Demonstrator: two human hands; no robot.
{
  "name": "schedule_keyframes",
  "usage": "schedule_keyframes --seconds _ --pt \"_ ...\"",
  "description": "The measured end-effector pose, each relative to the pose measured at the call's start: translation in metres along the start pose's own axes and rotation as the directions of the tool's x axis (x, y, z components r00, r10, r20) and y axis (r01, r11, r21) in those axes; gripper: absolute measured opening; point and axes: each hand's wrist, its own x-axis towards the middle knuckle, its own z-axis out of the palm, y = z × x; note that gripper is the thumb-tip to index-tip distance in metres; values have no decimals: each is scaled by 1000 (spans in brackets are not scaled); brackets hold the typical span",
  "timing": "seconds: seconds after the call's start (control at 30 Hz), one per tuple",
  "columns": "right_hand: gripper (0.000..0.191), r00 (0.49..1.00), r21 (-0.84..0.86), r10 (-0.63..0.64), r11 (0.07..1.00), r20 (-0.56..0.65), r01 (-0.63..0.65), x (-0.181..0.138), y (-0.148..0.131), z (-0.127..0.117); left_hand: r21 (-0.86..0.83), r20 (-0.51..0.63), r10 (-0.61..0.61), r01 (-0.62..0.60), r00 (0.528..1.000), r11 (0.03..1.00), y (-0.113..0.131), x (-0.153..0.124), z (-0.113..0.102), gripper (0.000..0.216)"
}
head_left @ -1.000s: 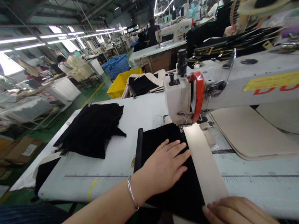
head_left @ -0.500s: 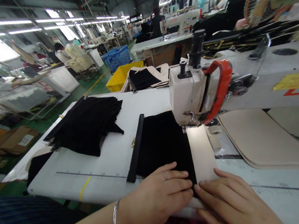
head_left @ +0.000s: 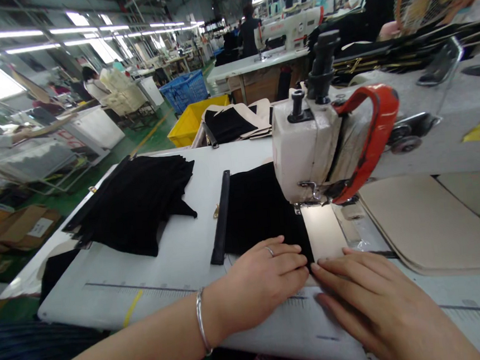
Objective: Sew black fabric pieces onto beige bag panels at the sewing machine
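A black fabric piece [head_left: 256, 209] with a zipper [head_left: 221, 218] along its left edge lies on the white sewing table [head_left: 180, 263], joined to a beige strip [head_left: 322, 231] under the presser foot of the sewing machine [head_left: 308, 151]. My left hand [head_left: 259, 282] lies flat on the near end of the black fabric, fingers stretched toward the seam. My right hand [head_left: 377, 302] lies flat beside it on the near end of the beige strip, fingertips almost touching the left hand's.
A stack of black fabric pieces [head_left: 135, 203] lies at the table's left. Beige panels [head_left: 429, 225] lie right of the needle. A yellow bin [head_left: 195, 125] and a blue crate [head_left: 186, 92] stand on the green floor behind. Other people work at distant tables.
The black and beige pieces have fed away from me under the machine. Both hands followed the work forward; the right hand came up from the table's edge onto the strip.
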Motion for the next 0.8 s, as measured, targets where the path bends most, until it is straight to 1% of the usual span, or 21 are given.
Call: schedule_keyframes --seconds 0.17,0.33,0.47,0.63,0.8 --pt "31 999 13 32 999 43 -32 14 10 0 51 6 17 -17 1000 999 -13 12 -4 23" --pt "29 995 -6 55 998 84 -55 26 22 0 116 -6 38 -37 999 993 -28 20 -1 23" --pt "30 993 -22 52 999 104 -50 34 32 1 103 1 11 -11 1000 995 -40 25 3 23" --pt "33 988 -91 83 993 129 -72 42 39 5 51 17 -40 39 999 998 -55 34 4 21" --pt "40 986 -137 106 987 131 -88 46 44 11 19 -46 -89 90 995 996 -69 41 9 20"
